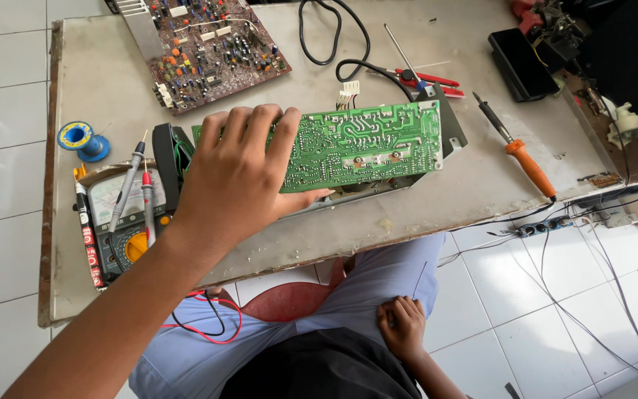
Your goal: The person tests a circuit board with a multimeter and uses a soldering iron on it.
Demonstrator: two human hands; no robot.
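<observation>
My left hand (238, 174) grips the left end of a green circuit board (363, 144), solder side up, on the grey table (474, 185). The fingers curl over its top edge and the thumb presses its lower edge. The board sits on a dark metal chassis (448, 125) that shows at its right end. My right hand (402, 325) rests closed on my right thigh below the table edge, holding nothing.
An analog multimeter (123, 222) with red and black probes lies left of my hand. A blue solder spool (79, 139) sits farther left. A brown circuit board (212, 48) lies at the back. An orange-handled soldering iron (526, 159), a red-handled tool (426, 76) and black cables lie to the right.
</observation>
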